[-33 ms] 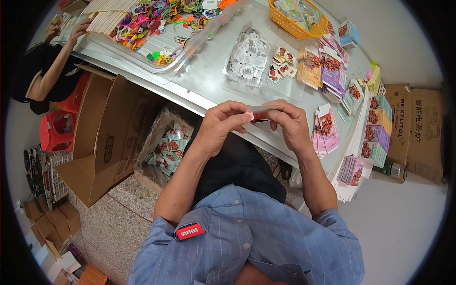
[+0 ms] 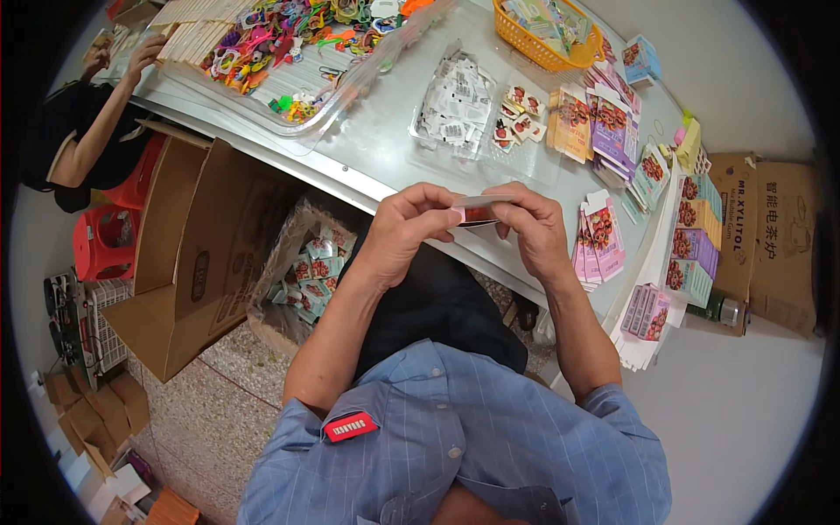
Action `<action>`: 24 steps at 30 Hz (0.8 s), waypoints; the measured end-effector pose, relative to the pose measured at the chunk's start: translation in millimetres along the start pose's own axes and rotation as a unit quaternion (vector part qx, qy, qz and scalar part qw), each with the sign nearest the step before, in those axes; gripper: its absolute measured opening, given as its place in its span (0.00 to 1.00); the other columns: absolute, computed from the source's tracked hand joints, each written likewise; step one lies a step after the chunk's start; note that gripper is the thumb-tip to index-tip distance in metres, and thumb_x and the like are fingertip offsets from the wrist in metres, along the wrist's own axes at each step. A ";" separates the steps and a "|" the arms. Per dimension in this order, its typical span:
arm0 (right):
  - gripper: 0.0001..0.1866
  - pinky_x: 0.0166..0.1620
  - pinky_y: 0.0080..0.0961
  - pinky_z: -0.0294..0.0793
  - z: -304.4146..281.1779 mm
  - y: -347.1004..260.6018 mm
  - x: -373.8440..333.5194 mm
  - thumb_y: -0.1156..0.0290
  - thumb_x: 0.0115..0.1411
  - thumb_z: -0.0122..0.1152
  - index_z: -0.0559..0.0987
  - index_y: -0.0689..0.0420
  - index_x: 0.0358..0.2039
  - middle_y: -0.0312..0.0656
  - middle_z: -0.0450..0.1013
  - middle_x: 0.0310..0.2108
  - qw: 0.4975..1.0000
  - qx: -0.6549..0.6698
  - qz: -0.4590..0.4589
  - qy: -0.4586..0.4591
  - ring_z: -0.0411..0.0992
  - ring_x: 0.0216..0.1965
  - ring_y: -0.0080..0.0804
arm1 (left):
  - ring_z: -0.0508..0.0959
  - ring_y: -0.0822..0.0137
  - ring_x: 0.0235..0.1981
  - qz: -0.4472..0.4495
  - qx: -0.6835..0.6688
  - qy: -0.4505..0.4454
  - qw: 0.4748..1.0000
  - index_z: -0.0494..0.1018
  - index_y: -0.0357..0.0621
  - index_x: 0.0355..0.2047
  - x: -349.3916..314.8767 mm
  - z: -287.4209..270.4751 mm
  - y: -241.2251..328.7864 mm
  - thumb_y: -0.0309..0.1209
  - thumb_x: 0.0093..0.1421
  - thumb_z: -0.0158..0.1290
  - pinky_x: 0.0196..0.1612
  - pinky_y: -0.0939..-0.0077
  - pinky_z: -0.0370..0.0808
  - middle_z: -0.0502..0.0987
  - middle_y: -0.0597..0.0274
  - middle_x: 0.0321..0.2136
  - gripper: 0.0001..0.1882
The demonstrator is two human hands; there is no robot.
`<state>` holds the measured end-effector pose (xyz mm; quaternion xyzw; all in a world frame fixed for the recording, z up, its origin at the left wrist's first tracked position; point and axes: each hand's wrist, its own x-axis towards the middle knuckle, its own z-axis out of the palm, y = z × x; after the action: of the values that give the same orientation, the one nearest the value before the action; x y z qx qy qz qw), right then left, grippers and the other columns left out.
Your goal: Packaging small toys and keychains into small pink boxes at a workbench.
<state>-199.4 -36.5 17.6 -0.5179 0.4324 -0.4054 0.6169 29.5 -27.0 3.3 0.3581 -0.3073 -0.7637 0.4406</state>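
Observation:
Over the near edge of the table, both my hands grip the ends of a small flat carton (image 2: pixel 478 213), grey-white along its top edge, with pink and red below. My left hand (image 2: pixel 404 234) pinches its left end between thumb and fingers. At the other end, my right hand (image 2: pixel 535 232) has its thumb and fingers closed on the carton. Several pink flat cartons with fruit pictures (image 2: pixel 600 234) lie just right of my right hand. Beyond my hands sits a clear tray of small white packets (image 2: pixel 457 101), beside picture-printed pieces (image 2: pixel 522 115).
Orange cartons (image 2: pixel 570 125) and purple cartons (image 2: pixel 612 129) lie at the right, below a yellow basket (image 2: pixel 547 39). A clear bin of colourful trinkets (image 2: pixel 289 44) stands far left. An open cardboard box (image 2: pixel 179 254) and a lined box of packets (image 2: pixel 308 271) are below the table; another person's arm (image 2: pixel 109 114) reaches in.
The carton between my fingers has tipped slightly, so a little more of its red part shows. My hands stay almost where they were.

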 end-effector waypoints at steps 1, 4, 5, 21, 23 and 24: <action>0.13 0.35 0.20 0.72 0.3 2.5 -0.6 0.73 0.66 0.59 0.82 0.64 0.48 0.39 0.78 0.39 1.000 0.001 0.000 0.000 0.71 0.31 0.21 | 0.78 0.77 0.34 -0.001 0.000 0.001 1.000 0.78 0.39 0.48 2.0 0.2 1.0 0.29 0.64 0.59 0.37 0.81 0.77 0.81 0.63 0.39 0.13; 0.14 0.40 0.20 0.73 0.4 8.4 -1.4 0.76 0.64 0.62 0.82 0.63 0.50 0.40 0.77 0.42 0.999 0.007 -0.053 0.005 0.72 0.34 0.21 | 0.79 0.76 0.34 0.022 0.028 0.012 0.999 0.79 0.39 0.47 8.4 5.6 4.6 0.29 0.65 0.59 0.35 0.80 0.78 0.82 0.61 0.37 0.12; 0.15 0.42 0.20 0.73 0.2 10.2 -0.8 0.78 0.63 0.63 0.81 0.63 0.51 0.40 0.76 0.43 0.995 -0.012 -0.103 0.001 0.72 0.34 0.22 | 0.79 0.75 0.34 0.056 0.057 0.013 0.997 0.79 0.39 0.47 10.8 8.2 5.4 0.28 0.65 0.59 0.34 0.80 0.78 0.82 0.62 0.37 0.12; 0.11 0.44 0.22 0.75 65.9 51.1 -61.0 0.79 0.57 0.71 0.86 0.61 0.42 0.42 0.79 0.39 0.992 -0.068 -0.104 -0.025 0.76 0.40 0.28 | 0.77 0.81 0.30 0.054 0.144 0.064 0.986 0.81 0.35 0.41 -92.8 -40.2 -25.6 0.19 0.60 0.62 0.30 0.88 0.72 0.82 0.63 0.38 0.08; 0.11 0.44 0.25 0.75 76.3 66.4 -74.9 0.78 0.55 0.72 0.86 0.62 0.40 0.43 0.80 0.40 0.996 -0.036 -0.061 -0.047 0.76 0.41 0.30 | 0.80 0.77 0.32 0.056 0.217 0.051 0.973 0.81 0.34 0.41 -110.7 -50.5 -37.2 0.16 0.60 0.60 0.29 0.86 0.76 0.81 0.55 0.45 0.08; 0.11 0.44 0.25 0.75 78.9 73.6 -80.0 0.78 0.55 0.72 0.86 0.62 0.40 0.43 0.80 0.40 0.997 -0.023 -0.055 -0.058 0.77 0.41 0.30 | 0.79 0.78 0.31 0.035 0.217 0.058 0.974 0.81 0.33 0.40 -119.7 -53.9 -42.8 0.16 0.60 0.59 0.28 0.87 0.75 0.80 0.55 0.46 0.07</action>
<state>-144.1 72.0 -39.1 -0.5774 0.3758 -0.3977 0.6060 96.7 89.7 -27.1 0.4776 -0.4517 -0.6413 0.3958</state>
